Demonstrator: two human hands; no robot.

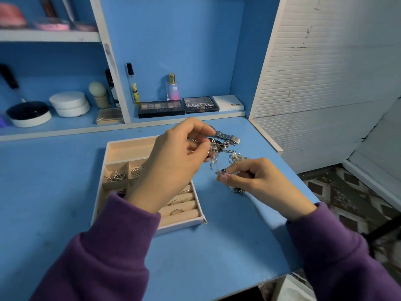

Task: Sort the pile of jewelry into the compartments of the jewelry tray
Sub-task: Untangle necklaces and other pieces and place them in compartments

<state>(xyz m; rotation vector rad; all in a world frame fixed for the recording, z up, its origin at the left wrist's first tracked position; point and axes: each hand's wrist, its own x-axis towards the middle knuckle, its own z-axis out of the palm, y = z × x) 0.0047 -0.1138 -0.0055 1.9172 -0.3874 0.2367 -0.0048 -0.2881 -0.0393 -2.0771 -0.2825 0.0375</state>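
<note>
A cream jewelry tray lies on the blue desk. Its small compartments hold silver pieces, and its ring rolls hold rings. My left hand hovers over the tray's right side and pinches a tangled cluster of silver jewelry, lifted off the desk. A silver watch lies just behind that cluster. My right hand pinches a small piece with a dark bead, joined to the tangle. More chain shows under that hand.
Eyeshadow palettes, a white box and perfume bottles stand on the ledge behind. Jars fill the left shelf. The desk's right edge drops to a patterned floor beside a white wall.
</note>
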